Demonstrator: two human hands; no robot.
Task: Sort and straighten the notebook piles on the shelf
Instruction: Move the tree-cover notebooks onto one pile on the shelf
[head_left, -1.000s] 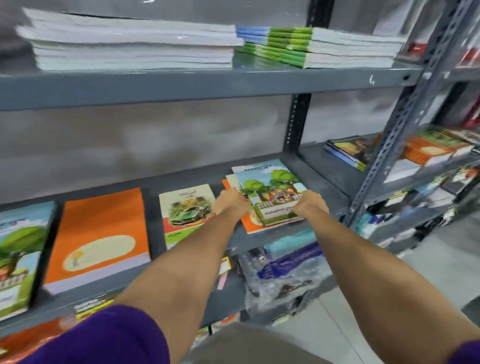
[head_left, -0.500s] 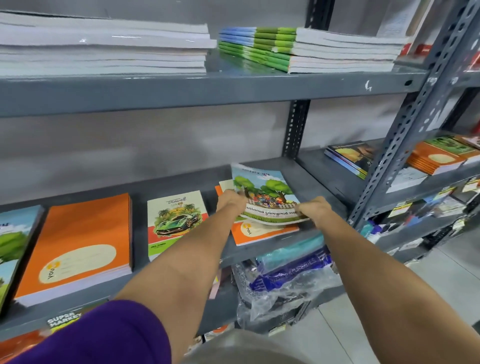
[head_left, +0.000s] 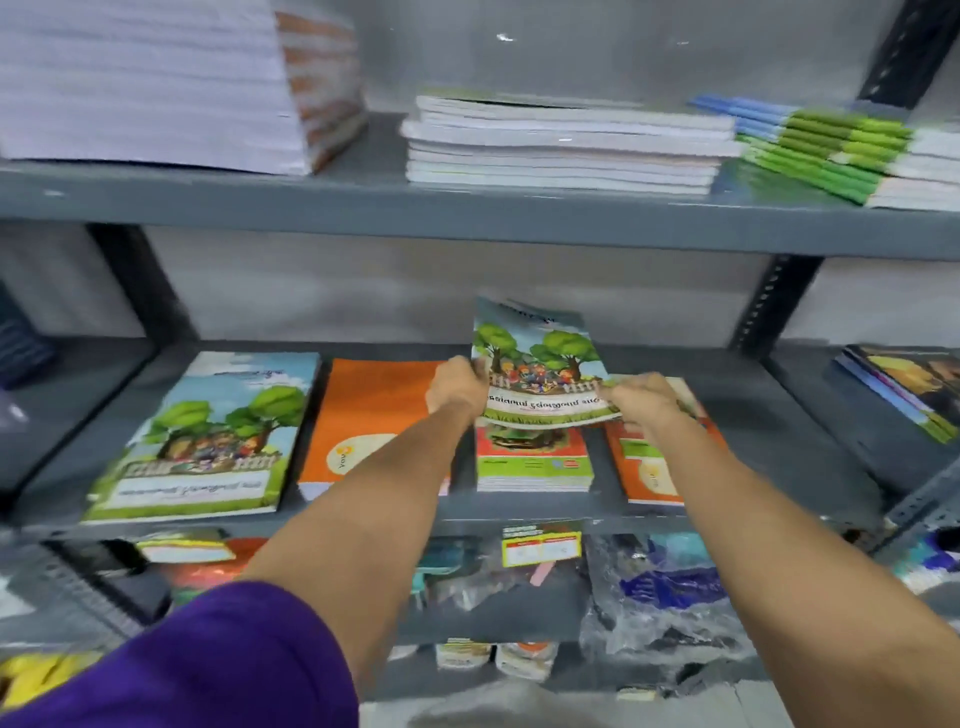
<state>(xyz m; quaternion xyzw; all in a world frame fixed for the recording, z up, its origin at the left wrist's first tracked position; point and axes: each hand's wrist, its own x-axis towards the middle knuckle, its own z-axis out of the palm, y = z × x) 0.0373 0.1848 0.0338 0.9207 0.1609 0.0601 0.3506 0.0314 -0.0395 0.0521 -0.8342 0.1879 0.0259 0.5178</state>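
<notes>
Both hands hold a tree-cover notebook (head_left: 537, 358) lifted off the middle shelf (head_left: 519, 512), tilted up at its far end. My left hand (head_left: 457, 384) grips its left edge and my right hand (head_left: 641, 400) grips its right edge. Below it lie a green and red car-cover pile (head_left: 532, 460) and an orange pile (head_left: 649, 470). Further left sit a bigger orange pile (head_left: 374, 415) and a matching tree-cover pile (head_left: 208, 441).
The upper shelf (head_left: 467, 213) carries a tall white stack (head_left: 145, 83), a white stack (head_left: 561, 145) and a green-spined stack (head_left: 831, 150). Dark-covered books (head_left: 904, 389) lie on the neighbouring shelf at right. Plastic-wrapped goods (head_left: 660, 587) fill the shelf below.
The tree-cover notebook has risen off the orange pile and moved left over the car-cover pile, held in both hands. The camera has swung left, bringing the left piles into view.
</notes>
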